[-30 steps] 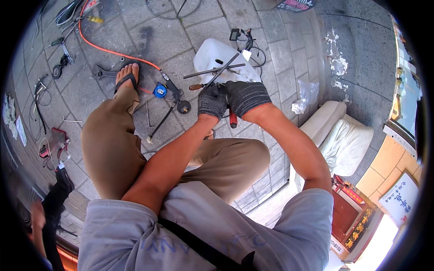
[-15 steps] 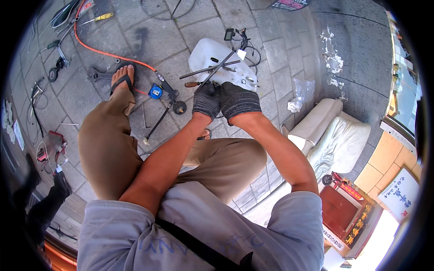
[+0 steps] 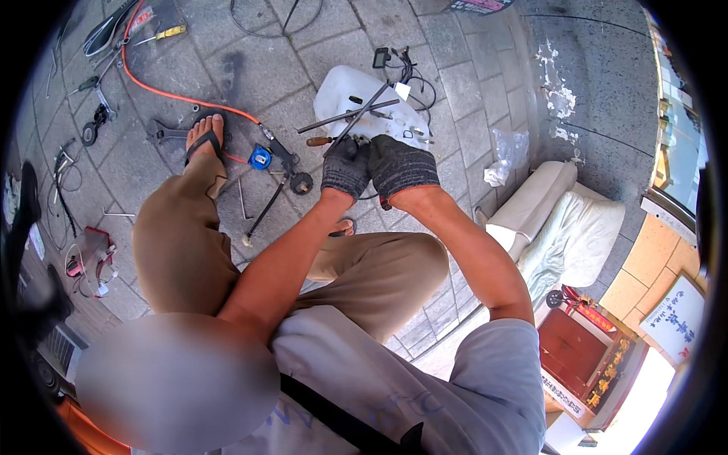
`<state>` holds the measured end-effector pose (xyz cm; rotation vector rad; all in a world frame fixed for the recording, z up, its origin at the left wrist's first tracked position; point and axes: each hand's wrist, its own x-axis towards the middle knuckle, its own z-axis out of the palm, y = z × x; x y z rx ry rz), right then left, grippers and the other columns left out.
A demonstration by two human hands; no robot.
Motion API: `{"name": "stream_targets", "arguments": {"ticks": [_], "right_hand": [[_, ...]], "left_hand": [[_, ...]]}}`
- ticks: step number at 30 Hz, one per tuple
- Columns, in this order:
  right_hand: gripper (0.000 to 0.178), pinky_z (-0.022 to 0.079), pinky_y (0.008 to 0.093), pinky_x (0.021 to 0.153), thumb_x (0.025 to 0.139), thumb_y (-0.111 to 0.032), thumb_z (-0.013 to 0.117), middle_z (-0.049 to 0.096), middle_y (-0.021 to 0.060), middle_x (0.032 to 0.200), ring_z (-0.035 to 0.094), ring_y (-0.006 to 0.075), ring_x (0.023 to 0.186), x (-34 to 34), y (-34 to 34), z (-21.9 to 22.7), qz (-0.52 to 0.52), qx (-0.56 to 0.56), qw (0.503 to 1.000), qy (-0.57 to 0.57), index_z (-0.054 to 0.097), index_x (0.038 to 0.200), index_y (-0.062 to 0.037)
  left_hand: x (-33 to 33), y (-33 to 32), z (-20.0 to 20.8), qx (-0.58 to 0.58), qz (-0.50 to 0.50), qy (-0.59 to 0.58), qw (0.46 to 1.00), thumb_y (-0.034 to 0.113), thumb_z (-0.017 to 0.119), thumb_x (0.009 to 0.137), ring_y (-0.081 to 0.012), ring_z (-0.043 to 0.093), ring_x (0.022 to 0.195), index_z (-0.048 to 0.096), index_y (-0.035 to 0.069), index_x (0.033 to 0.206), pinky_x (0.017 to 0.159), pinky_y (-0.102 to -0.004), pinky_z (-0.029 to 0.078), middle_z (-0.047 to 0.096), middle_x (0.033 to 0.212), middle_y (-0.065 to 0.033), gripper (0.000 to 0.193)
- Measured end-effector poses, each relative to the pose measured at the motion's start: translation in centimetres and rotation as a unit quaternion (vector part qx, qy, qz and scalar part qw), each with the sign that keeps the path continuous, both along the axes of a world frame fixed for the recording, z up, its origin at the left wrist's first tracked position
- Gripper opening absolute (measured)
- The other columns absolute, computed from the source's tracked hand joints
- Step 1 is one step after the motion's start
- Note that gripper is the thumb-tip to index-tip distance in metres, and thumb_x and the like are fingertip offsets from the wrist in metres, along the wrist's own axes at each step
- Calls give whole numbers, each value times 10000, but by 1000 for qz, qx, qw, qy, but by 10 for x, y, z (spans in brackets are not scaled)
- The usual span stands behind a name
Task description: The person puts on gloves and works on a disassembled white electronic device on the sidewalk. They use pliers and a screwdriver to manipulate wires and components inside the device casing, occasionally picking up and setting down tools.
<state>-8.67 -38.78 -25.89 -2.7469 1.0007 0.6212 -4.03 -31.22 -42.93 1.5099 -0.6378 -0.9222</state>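
Note:
Both my hands wear dark grey knit gloves and meet over the near edge of a white plastic piece (image 3: pixel 334 91) on the paving. My left hand (image 3: pixel 346 168) has its fingers curled in, pressed beside the right. The lower end of a thin dark rod (image 3: pixel 371 102) meets its glove. My right hand (image 3: pixel 403 168) is closed too, fingers bent down against the left. Whatever lies between the fingertips is hidden by the gloves. A second dark rod (image 3: pixel 318 123) crosses the first. Just beyond the left hand lies a tool with a wooden handle (image 3: pixel 318 141).
An orange hose (image 3: pixel 182 98) runs to an inflator with a blue gauge (image 3: pixel 261 157), left of my hands. A wrench (image 3: pixel 168 131) lies by my sandalled foot (image 3: pixel 205 136). A small display (image 3: pixel 381 58) with cables lies beyond the white piece. A pale padded seat (image 3: pixel 535 205) stands right.
My hands stay almost in place, still together. At the left edge another person's dark shoes and legs have shifted. A blurred round shape now covers the lower left.

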Motion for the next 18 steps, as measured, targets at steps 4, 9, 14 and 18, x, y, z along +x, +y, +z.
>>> {"name": "stream_targets", "arguments": {"ticks": [4, 9, 14, 18], "right_hand": [[261, 569, 482, 768, 1007, -222, 502, 721, 175, 1028, 719, 365, 882, -4, -1, -3, 17, -9, 999, 34, 672, 1111, -53], [166, 574, 473, 727, 887, -132, 588, 726, 208, 908, 734, 368, 855, -5, -1, -4, -6, 6, 1000, 7, 679, 989, -37], [230, 564, 498, 744, 971, -227, 526, 730, 198, 968, 722, 382, 879, 4, -3, 5, -39, 29, 999, 14, 669, 1033, -59], [303, 551, 521, 792, 1011, -306, 491, 735, 206, 1013, 712, 399, 915, 13, -14, 14, -83, 66, 993, 46, 681, 1066, -76]], "left_hand": [[-8, -2, -15, 47, -42, 28, 998, 184, 647, 929, -415, 667, 925, 693, -11, 945, 788, -477, 501, 706, 930, -234, 201], [-3, -1, -7, 53, -27, 16, 998, 142, 645, 944, -347, 691, 865, 704, -15, 929, 762, -421, 509, 731, 910, -202, 168], [11, -1, 24, 78, -2, -18, 997, 199, 650, 973, -357, 690, 804, 697, -26, 861, 718, -440, 501, 717, 831, -208, 257], [17, 1, 40, 115, -5, 45, 992, 245, 651, 972, -412, 669, 840, 685, -16, 835, 732, -485, 486, 701, 850, -230, 297]]}}
